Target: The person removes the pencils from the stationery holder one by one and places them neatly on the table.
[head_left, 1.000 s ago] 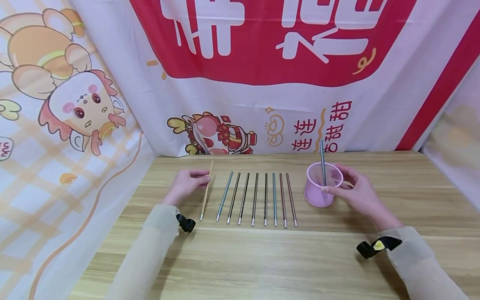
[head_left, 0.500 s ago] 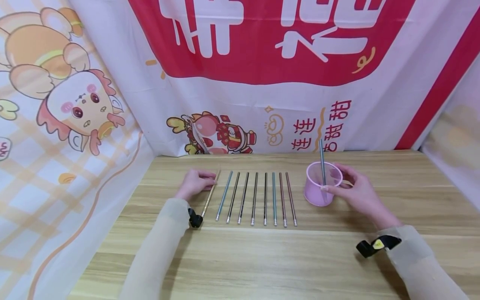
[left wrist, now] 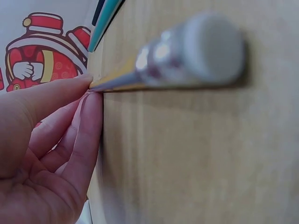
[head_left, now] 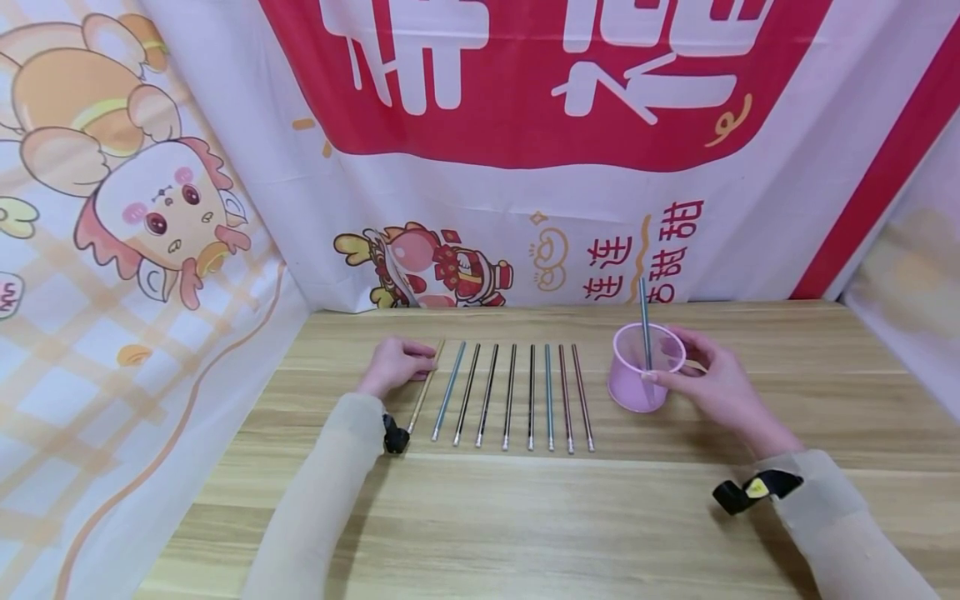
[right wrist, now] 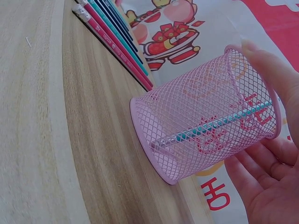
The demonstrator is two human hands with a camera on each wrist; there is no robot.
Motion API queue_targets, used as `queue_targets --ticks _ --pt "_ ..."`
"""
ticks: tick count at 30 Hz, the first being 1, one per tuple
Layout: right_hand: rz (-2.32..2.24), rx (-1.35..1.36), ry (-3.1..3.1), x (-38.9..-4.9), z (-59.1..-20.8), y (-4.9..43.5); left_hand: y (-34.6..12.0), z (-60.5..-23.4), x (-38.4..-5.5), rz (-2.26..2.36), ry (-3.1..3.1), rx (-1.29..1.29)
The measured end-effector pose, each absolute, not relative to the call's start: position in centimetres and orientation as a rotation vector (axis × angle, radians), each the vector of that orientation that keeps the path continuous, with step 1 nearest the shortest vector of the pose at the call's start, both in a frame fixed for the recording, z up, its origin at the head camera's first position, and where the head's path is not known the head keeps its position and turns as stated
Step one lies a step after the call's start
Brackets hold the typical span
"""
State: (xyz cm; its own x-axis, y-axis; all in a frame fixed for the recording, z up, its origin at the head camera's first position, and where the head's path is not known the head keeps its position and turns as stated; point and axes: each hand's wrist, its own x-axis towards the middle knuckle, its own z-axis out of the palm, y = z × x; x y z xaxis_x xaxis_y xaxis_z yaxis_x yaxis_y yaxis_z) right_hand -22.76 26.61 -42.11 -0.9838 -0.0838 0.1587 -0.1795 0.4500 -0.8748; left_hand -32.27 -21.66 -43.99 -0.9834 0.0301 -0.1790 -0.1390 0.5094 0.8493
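In the head view my left hand (head_left: pixel 397 364) pinches a yellow pencil (head_left: pixel 423 398) at the left end of a row of pencils. The left wrist view has its white eraser (left wrist: pixel 215 49) close to the camera, with thumb and fingertips meeting farther along the shaft. That pencil lies on or just above the tabletop; which, I cannot tell. On the right, my right hand (head_left: pixel 708 379) grips the rim of an upright pink mesh pencil cup (head_left: pixel 628 383). One teal pencil (right wrist: pixel 205 128) leans inside the cup, eraser end down.
Beside the yellow pencil lie a blue pencil (head_left: pixel 448 392), several black pencils (head_left: pixel 513 398), another blue pencil (head_left: pixel 549 400) and two dark red pencils (head_left: pixel 566 400), spaced side by side, erasers toward me. A printed cloth (head_left: pixel 540 192) hangs behind the wooden table (head_left: pixel 540 525).
My left hand has shifted right with the yellow pencil, bringing it nearer the blue pencil and parallel to it. My right hand and the cup have stayed put.
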Motion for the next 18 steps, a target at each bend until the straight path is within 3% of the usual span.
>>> queue_targets --ticks 18 --pt "1.607 0.22 -2.583 -22.66 -41.94 26.37 -21.55 -43.82 -31.91 1.457 2.594 -0.097"
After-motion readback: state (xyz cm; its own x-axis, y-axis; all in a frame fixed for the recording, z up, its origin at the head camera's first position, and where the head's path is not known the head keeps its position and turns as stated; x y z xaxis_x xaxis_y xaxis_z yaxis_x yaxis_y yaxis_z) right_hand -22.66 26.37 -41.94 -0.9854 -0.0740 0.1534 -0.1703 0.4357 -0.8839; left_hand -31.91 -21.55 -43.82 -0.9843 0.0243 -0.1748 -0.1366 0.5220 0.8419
